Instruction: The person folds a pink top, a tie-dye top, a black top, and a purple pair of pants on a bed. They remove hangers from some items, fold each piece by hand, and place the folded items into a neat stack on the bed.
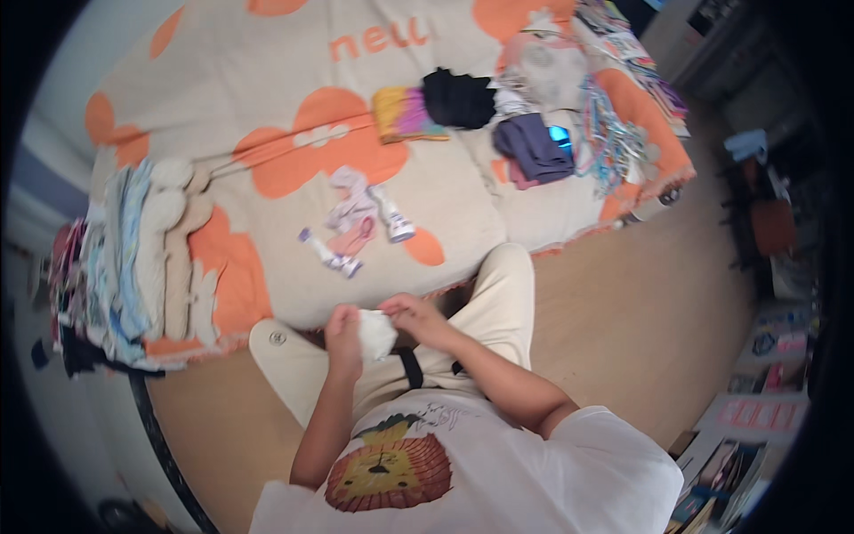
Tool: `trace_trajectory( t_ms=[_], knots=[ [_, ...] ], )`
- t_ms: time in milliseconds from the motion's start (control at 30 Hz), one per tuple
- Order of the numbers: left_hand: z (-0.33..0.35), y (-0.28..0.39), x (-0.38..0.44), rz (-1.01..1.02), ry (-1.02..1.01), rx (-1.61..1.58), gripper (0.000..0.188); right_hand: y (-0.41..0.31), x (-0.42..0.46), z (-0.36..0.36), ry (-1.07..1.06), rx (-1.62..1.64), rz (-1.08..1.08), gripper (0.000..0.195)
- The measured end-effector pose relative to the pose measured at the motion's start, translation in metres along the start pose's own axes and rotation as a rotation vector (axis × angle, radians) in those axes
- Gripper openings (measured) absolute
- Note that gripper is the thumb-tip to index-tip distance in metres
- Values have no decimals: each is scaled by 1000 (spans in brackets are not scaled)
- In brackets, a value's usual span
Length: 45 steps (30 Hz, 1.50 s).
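Above my lap, a small bunched white cloth (377, 335) is held between my two hands. My left hand (344, 337) grips its left edge, while my right hand (417, 319) pinches its upper right corner. Just beyond my hands lie a crumpled pale pink cloth piece (350, 210) and two white-and-purple pieces, probably small socks: one sock-like piece (393, 217) on the right, another sock-like piece (330, 257) on the left. They rest on a beige throw with orange flowers (454, 220).
At the back lie a folded yellow-purple cloth (407, 117), a black garment (459, 99) and a folded dark grey garment (534, 147). A tangle of hangers or cords (610, 140) sits right of them. Stacked clothes (127, 247) and long plush cushions (170, 260) line the left end.
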<state>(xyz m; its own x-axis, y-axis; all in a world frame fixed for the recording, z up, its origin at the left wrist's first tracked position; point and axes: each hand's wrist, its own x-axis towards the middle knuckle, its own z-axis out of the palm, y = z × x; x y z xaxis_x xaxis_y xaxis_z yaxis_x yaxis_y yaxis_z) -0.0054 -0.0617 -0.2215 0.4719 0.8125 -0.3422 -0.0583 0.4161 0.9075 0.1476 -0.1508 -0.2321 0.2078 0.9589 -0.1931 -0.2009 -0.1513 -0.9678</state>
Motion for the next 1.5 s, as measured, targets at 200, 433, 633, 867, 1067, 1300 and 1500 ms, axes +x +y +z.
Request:
trace_trajectory(
  t_ms=[200, 433, 633, 867, 1067, 1300, 1500],
  knots=[
    [8, -32, 26, -12, 26, 12, 14, 3, -9, 16, 32, -204, -91, 58],
    [8, -14, 23, -56, 80, 61, 20, -16, 0, -156, 666, 611, 98, 55],
    [-23, -16, 30, -38, 178, 129, 21, -173, 12, -408, 973, 559, -508, 65],
    [-36, -12, 38, -27, 301, 137, 23, -66, 12, -295, 1121, 408, -323, 80],
    [-78, -47, 113, 103, 471, 408, 54, 8, -4, -178, 1085, 428, -78, 57],
    [-49, -61, 171, -89, 450, 194, 47, 36, 11, -96, 804, 114, 14, 42],
    [-58, -24, 131, -86, 216, -241, 21, 42, 45, -45, 509, -79, 20, 30]
  ],
)
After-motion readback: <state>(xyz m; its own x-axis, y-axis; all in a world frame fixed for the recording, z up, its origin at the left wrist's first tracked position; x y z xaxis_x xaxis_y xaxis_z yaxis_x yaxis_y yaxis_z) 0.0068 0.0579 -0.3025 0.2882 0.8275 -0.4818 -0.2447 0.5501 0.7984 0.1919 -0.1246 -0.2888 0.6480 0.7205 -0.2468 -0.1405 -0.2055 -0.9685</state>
